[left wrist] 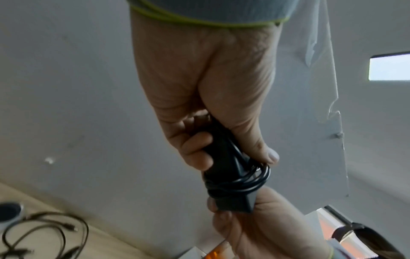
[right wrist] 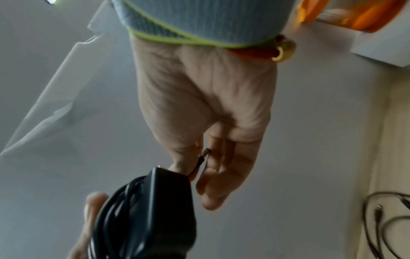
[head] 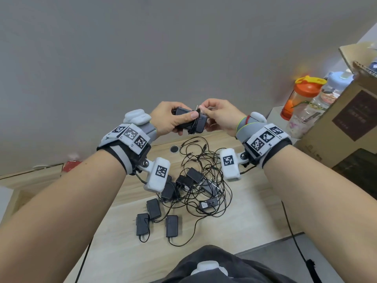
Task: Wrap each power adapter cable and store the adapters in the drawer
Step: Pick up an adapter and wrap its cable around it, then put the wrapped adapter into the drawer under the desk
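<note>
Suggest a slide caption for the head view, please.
Left hand grips an adapter while right hand pinches its cable end above tangled adapters.

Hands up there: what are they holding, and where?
The left hand grips a black adapter around its body; the right hand pinches the cable's plug end.

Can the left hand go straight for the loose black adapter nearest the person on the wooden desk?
Probably not yet. The left hand grips the black cable-wrapped adapter, which the right hand is finishing. The loose black adapter itself lies uncovered on the wooden desk.
</note>
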A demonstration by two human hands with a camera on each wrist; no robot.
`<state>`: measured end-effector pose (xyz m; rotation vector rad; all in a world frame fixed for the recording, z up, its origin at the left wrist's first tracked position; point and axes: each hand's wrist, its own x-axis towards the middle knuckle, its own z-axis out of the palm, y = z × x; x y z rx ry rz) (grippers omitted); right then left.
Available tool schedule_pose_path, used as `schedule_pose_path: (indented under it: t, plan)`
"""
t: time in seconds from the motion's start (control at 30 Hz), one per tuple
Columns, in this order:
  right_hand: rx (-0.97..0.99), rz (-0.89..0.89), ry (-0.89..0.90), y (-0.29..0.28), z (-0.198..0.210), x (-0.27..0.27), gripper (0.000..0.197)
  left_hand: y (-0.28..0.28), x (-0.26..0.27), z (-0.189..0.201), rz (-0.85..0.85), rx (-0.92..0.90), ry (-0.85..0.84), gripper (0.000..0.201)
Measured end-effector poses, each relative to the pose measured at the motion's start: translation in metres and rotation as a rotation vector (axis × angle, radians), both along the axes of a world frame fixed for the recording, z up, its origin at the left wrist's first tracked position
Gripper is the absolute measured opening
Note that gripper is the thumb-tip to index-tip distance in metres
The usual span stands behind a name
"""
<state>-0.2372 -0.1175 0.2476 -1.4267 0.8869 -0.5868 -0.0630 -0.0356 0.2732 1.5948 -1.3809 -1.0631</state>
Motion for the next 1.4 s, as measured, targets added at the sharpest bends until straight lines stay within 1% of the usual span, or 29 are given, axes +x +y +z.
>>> schedule_pose_path:
  t: [0.07,0.13,0.2,0.3,0.37,0.43,0.5,0.53,0.6,0.67,0.73,0.77,0.83,0.87,0.9,0.97,1.03,1.13,1.17,1.23,1.3,1.33,1.4]
  plan:
    - [0.036,-0.025,-0.030,0.006,-0.007,-0.003,0.020,0.000,-0.006,-0.007,0.019,-0.015,0.046,0.036]
    - [0.067,-0.064,-0.026,0.014,-0.017,-0.006,0.021,-0.001,-0.011,-0.016,0.042,-0.024,0.105,0.034]
    - [0.144,-0.102,-0.081,0.026,-0.024,-0.009,0.023,-0.003,-0.016,-0.027,0.080,-0.039,0.184,0.031]
    - [0.277,-0.200,-0.177,0.040,-0.031,-0.014,0.041,-0.008,-0.023,-0.046,0.134,-0.031,0.278,0.034]
    - [0.303,-0.217,-0.168,0.050,-0.034,-0.018,0.047,-0.010,-0.028,-0.062,0.132,-0.002,0.289,0.035]
    - [0.268,-0.201,-0.121,0.061,-0.042,-0.025,0.043,-0.009,-0.038,-0.077,0.082,0.039,0.306,0.036]
    - [0.253,-0.245,-0.105,0.071,-0.056,-0.035,0.034,-0.010,-0.051,-0.094,-0.014,0.101,0.316,0.038]
    - [0.259,-0.280,-0.105,0.076,-0.063,-0.042,0.033,-0.008,-0.059,-0.102,-0.071,0.133,0.319,0.038]
    - [0.265,-0.325,-0.096,0.082,-0.071,-0.052,0.037,-0.003,-0.067,-0.108,-0.151,0.172,0.292,0.038]
    - [0.269,-0.345,-0.047,0.090,-0.082,-0.064,0.044,0.003,-0.078,-0.112,-0.186,0.201,0.175,0.040]
    - [0.272,-0.343,-0.011,0.096,-0.091,-0.078,0.050,0.011,-0.093,-0.114,-0.181,0.210,0.011,0.052]
    - [0.277,-0.336,-0.004,0.098,-0.094,-0.082,0.051,0.014,-0.098,-0.114,-0.163,0.214,-0.034,0.060]
    - [0.292,-0.329,0.010,0.103,-0.094,-0.093,0.051,0.017,-0.110,-0.113,-0.149,0.243,-0.025,0.073]
    - [0.298,-0.320,0.015,0.104,-0.093,-0.100,0.051,0.018,-0.119,-0.113,-0.144,0.258,0.008,0.075]
    - [0.296,-0.312,0.022,0.104,-0.093,-0.109,0.050,0.022,-0.130,-0.113,-0.135,0.269,0.047,0.070]
    - [0.301,-0.306,0.062,0.107,-0.094,-0.120,0.052,0.027,-0.141,-0.114,-0.118,0.294,0.119,0.052]
    - [0.352,-0.294,0.100,0.112,-0.099,-0.149,0.057,0.036,-0.169,-0.118,-0.143,0.362,0.163,0.043]
    - [0.427,-0.298,0.160,0.120,-0.114,-0.189,0.060,0.046,-0.203,-0.131,-0.157,0.425,0.161,0.031]
    - [0.452,-0.302,0.179,0.124,-0.124,-0.210,0.062,0.051,-0.222,-0.140,-0.143,0.445,0.145,0.028]
    - [0.477,-0.296,0.224,0.130,-0.141,-0.233,0.068,0.059,-0.244,-0.153,-0.127,0.457,0.106,0.030]
    - [0.525,-0.305,0.268,0.138,-0.167,-0.272,0.073,0.068,-0.282,-0.176,-0.118,0.498,0.072,0.032]
    - [0.544,-0.318,0.292,0.142,-0.181,-0.290,0.071,0.074,-0.298,-0.187,-0.109,0.519,0.063,0.031]
    - [0.569,-0.337,0.327,0.153,-0.195,-0.308,0.064,0.084,-0.313,-0.201,-0.091,0.567,0.037,0.030]
